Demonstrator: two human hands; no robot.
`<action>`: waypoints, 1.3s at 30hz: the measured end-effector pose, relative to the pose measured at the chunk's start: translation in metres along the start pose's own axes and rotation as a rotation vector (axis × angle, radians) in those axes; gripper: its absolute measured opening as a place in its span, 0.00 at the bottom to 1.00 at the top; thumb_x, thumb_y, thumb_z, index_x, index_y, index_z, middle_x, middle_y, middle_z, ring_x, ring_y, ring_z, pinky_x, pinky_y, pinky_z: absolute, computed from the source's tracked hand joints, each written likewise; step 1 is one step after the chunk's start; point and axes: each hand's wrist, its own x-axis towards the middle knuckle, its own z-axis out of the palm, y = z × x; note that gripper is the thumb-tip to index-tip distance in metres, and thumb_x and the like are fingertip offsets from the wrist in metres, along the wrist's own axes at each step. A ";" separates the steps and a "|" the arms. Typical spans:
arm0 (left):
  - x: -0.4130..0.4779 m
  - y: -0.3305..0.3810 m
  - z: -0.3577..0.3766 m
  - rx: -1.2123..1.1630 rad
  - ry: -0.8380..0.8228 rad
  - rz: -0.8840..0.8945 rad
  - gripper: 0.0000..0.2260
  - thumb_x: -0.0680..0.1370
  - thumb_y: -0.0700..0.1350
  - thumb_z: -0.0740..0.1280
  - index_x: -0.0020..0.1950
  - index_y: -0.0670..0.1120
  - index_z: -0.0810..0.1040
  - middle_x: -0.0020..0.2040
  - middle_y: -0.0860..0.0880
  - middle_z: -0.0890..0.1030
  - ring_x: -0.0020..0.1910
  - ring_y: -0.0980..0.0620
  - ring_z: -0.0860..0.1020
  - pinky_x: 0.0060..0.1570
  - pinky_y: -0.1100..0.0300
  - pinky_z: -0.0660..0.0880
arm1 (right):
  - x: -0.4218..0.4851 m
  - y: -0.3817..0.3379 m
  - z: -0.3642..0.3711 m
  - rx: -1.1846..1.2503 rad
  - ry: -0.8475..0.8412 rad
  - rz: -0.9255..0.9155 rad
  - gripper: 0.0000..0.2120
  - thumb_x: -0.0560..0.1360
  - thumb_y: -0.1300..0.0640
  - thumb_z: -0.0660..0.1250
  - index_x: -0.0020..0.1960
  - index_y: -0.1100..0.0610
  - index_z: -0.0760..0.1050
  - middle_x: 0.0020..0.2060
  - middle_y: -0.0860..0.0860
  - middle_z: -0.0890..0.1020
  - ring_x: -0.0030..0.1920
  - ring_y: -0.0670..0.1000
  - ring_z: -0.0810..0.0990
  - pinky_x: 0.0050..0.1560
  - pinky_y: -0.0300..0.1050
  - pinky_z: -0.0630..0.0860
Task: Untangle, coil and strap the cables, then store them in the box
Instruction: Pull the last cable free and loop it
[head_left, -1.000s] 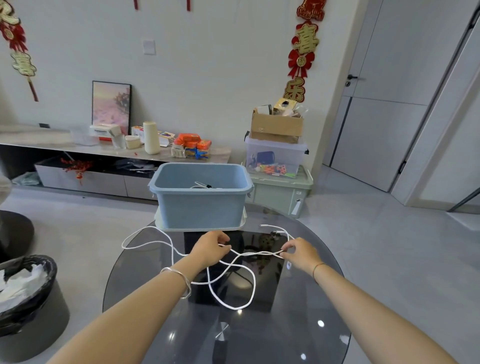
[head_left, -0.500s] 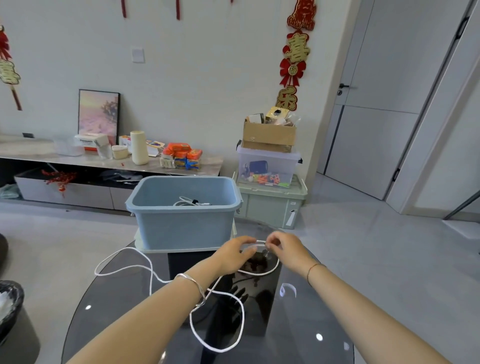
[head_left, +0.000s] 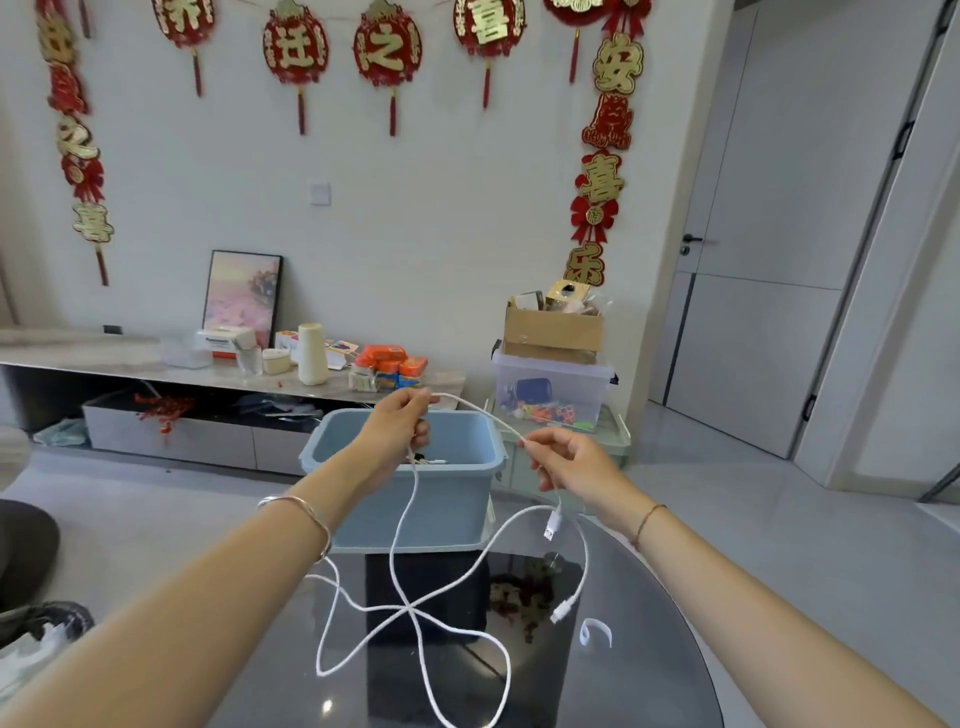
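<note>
Your left hand (head_left: 397, 426) grips the white cable (head_left: 411, 613) and your right hand (head_left: 569, 460) pinches it toward 3 o'clock, both in front of the blue box (head_left: 452, 499) at 12 o'clock on the glass table (head_left: 649, 649), with slack loops hanging crossed toward 6 o'clock.

One head-worn wide-angle view looks forward and down across the nearby glass table (head_left: 654, 675) and box (head_left: 441, 509) to the wall (head_left: 441, 208).
</note>
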 end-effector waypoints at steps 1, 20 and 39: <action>-0.004 0.008 -0.006 -0.060 0.019 0.008 0.11 0.83 0.42 0.56 0.42 0.45 0.68 0.31 0.50 0.63 0.22 0.60 0.62 0.23 0.69 0.61 | -0.003 -0.008 0.003 -0.036 -0.017 -0.005 0.04 0.77 0.56 0.66 0.49 0.55 0.79 0.31 0.48 0.77 0.28 0.45 0.75 0.37 0.40 0.78; -0.068 0.048 -0.030 0.110 -0.169 -0.014 0.13 0.83 0.48 0.56 0.40 0.47 0.71 0.24 0.55 0.61 0.20 0.60 0.58 0.19 0.69 0.55 | -0.045 -0.077 0.062 0.026 -0.078 0.027 0.08 0.80 0.54 0.61 0.51 0.57 0.77 0.34 0.54 0.83 0.22 0.48 0.75 0.26 0.38 0.74; -0.099 0.060 -0.027 0.420 -0.223 0.245 0.17 0.84 0.48 0.50 0.69 0.47 0.71 0.35 0.46 0.74 0.35 0.56 0.74 0.39 0.71 0.72 | -0.082 -0.138 0.084 -0.070 -0.338 -0.097 0.02 0.77 0.61 0.66 0.46 0.58 0.74 0.35 0.52 0.83 0.29 0.47 0.78 0.29 0.37 0.76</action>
